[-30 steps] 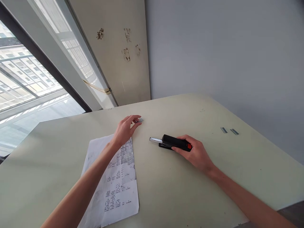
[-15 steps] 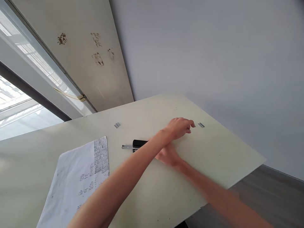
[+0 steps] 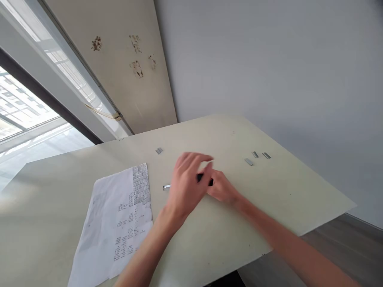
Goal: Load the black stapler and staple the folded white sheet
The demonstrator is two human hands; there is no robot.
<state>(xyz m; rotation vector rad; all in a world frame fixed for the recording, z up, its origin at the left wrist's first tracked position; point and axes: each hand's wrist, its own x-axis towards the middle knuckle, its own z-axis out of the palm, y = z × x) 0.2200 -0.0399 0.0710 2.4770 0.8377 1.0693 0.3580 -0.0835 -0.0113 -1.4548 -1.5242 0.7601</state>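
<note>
A black stapler lies low over the table, largely covered by my hands. Its metal tray end pokes out to the left. My right hand is wrapped around the stapler's right end. Above the stapler's middle, my left hand is open, thumb and curved fingers apart; whether it touches the stapler I cannot tell. To the right lie separate staple strips: one nearer strip, a small one and another. Behind my left hand rests a small group of staple strips.
Printed paper sheets lie on the left of the pale table, with a brick-like pattern along their upper right edge. A grey wall borders the table on the right and behind. A window is at far left.
My left hand has come back leftward from the staple strips to above the stapler. Staple strips on the right now lie spread apart. The view has shifted slightly.
</note>
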